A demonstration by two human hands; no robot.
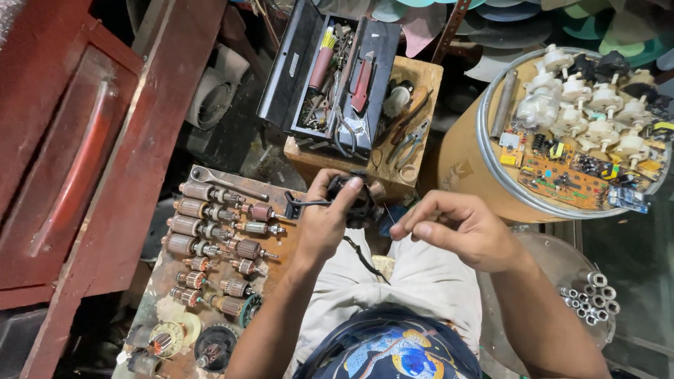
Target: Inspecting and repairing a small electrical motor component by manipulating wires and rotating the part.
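1. Nearest the lens we see our own printed shirt (393, 354) and pale shorts (414, 281), with both forearms reaching forward over our lap.
2. Our left hand (324, 223) is curled closed around a small black motor part (357, 200), thumb over its top, holding it up above the knees in front of the wooden crate (414, 77).
3. Our right hand (460, 228) hovers just beside that part, fingers bunched together in a pinch; whether anything tiny sits between the fingertips we cannot tell.
4. A thin black cord (364, 258) hangs from the part down toward the shorts.
5. On our left, a rusty bench top (165, 281) carries rows of copper-wound armatures (210, 238) and a metal wrench (225, 181); they lie near the left wrist but apart from it.
6. An open black toolbox (330, 70) full of hand tools rests on the crate, with pliers (411, 140) beside it.
7. To our right, a drum lid (491, 91) holds circuit boards (562, 175) and white knobbed parts (597, 105); lower down lie short metal tubes (593, 298).
8. To do this well, we judge the left grip should keep the part steady and turned toward us, while the right fingertips work lightly and the cord stays out of the way.
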